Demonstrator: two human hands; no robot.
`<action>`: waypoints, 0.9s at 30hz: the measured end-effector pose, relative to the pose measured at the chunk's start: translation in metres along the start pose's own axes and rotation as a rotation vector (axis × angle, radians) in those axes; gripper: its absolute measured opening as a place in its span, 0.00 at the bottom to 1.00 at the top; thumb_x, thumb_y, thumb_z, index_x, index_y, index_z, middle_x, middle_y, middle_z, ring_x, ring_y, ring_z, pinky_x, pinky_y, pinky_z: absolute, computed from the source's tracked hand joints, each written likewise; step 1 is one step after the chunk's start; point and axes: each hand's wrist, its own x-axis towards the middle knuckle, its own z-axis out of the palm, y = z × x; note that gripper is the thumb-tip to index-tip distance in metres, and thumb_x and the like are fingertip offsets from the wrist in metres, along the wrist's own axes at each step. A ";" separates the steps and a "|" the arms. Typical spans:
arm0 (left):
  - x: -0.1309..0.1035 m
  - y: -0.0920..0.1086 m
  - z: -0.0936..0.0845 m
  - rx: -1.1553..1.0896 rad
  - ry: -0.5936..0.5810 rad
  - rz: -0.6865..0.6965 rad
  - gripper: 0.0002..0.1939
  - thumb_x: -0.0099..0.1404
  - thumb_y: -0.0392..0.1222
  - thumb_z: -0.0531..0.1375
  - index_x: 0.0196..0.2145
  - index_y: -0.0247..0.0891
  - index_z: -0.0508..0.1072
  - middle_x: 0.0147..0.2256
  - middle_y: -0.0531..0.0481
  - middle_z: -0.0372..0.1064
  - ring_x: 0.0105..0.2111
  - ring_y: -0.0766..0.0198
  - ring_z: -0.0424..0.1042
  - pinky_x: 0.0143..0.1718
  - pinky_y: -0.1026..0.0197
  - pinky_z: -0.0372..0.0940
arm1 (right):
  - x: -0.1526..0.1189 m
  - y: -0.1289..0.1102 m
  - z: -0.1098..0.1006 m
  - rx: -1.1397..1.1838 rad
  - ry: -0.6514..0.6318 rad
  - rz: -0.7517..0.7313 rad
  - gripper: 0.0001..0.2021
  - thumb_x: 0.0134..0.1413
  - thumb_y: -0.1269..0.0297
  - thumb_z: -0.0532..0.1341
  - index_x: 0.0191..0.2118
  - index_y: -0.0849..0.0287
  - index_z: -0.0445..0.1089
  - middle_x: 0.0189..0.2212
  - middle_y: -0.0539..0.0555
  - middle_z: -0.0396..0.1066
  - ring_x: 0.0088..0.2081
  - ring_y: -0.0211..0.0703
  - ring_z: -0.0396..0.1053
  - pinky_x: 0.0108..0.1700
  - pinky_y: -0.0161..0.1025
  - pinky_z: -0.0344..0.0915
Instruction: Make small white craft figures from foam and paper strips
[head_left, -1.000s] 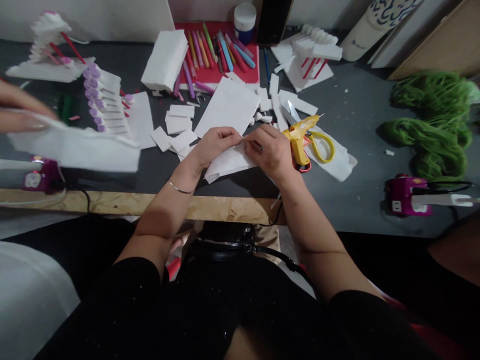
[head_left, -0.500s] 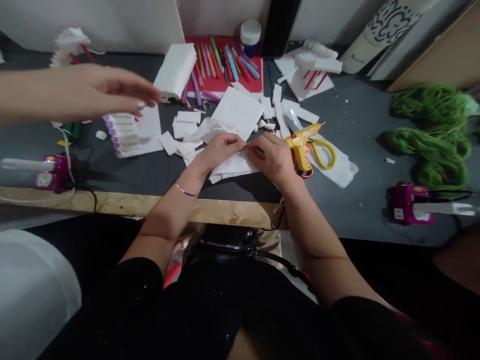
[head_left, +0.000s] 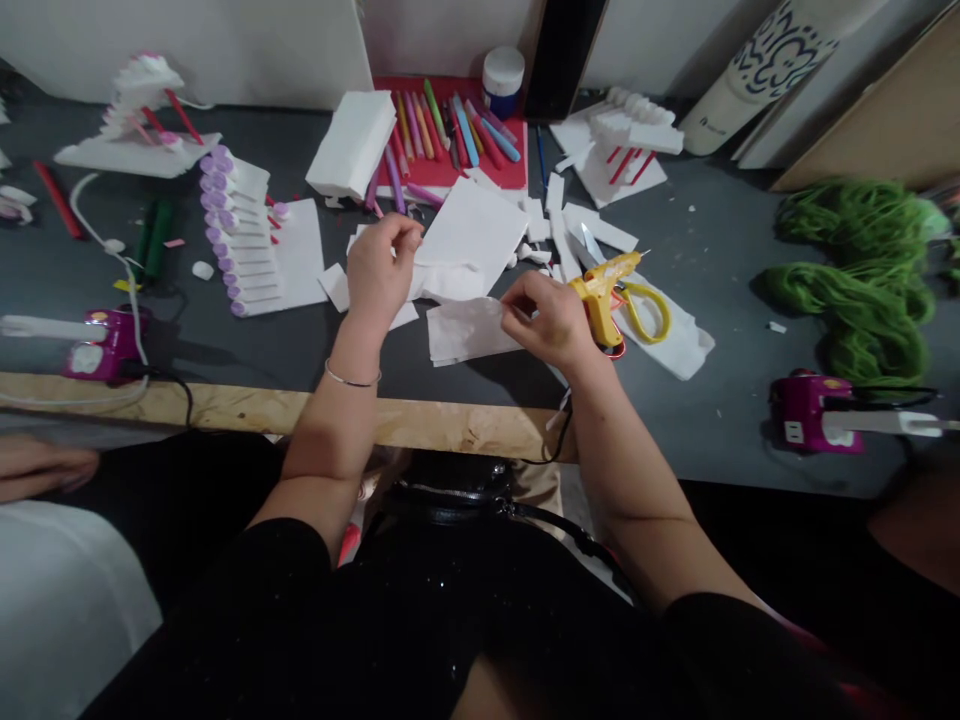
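My right hand [head_left: 547,318] is closed in a pinch at the right edge of a thin white tissue [head_left: 466,335], which lies near the front of the table. My left hand [head_left: 381,268] is raised to the left of it, fingers curled together; whatever they hold, if anything, is too small to make out. Behind the hands is a flat white foam board [head_left: 476,235], with another crumpled tissue [head_left: 450,280] against its front. Touching distance from my right hand lies a yellow glue gun [head_left: 604,295], beside yellow-handled scissors [head_left: 649,312].
A white tissue pack [head_left: 351,145] and several markers [head_left: 427,125] lie at the back. White foam models stand left [head_left: 240,235] and back right [head_left: 634,135]. Green yarn [head_left: 855,280] is at right. Purple power sockets [head_left: 817,410] sit along the front. Another person's hand [head_left: 45,468] rests at left.
My left hand has left the tissue, moving up and to the left. My right hand stays at the tissue's edge. The other person's arm has withdrawn from over the left side.
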 end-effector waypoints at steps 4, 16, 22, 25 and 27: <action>0.007 -0.027 -0.001 0.309 -0.033 0.028 0.10 0.70 0.47 0.57 0.42 0.47 0.79 0.49 0.41 0.78 0.53 0.43 0.68 0.59 0.39 0.59 | -0.002 -0.001 0.001 0.008 -0.042 -0.021 0.05 0.48 0.73 0.59 0.30 0.54 0.65 0.25 0.47 0.65 0.27 0.37 0.61 0.31 0.38 0.57; 0.004 -0.024 0.006 0.355 0.033 0.037 0.12 0.71 0.51 0.59 0.41 0.43 0.78 0.49 0.38 0.76 0.56 0.41 0.67 0.62 0.36 0.55 | -0.002 -0.001 0.002 0.091 -0.125 0.062 0.02 0.50 0.69 0.59 0.31 0.55 0.68 0.25 0.47 0.68 0.26 0.36 0.61 0.31 0.37 0.58; -0.026 0.034 0.031 -0.096 -0.315 0.280 0.29 0.74 0.67 0.51 0.47 0.39 0.75 0.49 0.39 0.76 0.52 0.52 0.73 0.57 0.51 0.64 | -0.001 -0.002 0.000 0.172 -0.128 0.142 0.01 0.52 0.66 0.61 0.33 0.55 0.69 0.25 0.47 0.69 0.26 0.36 0.61 0.31 0.37 0.59; -0.036 0.043 0.044 -0.299 -0.513 0.229 0.32 0.70 0.70 0.55 0.48 0.37 0.73 0.47 0.41 0.78 0.47 0.56 0.76 0.49 0.57 0.66 | 0.000 0.001 -0.003 0.204 -0.088 0.233 0.07 0.55 0.58 0.65 0.33 0.55 0.69 0.25 0.47 0.70 0.26 0.36 0.61 0.31 0.37 0.58; -0.037 0.042 0.047 -0.348 -0.501 0.154 0.28 0.69 0.67 0.58 0.44 0.37 0.74 0.40 0.45 0.77 0.40 0.60 0.75 0.43 0.60 0.65 | 0.001 0.002 -0.005 0.226 -0.052 0.303 0.08 0.54 0.57 0.65 0.32 0.55 0.70 0.26 0.47 0.70 0.26 0.36 0.62 0.31 0.37 0.58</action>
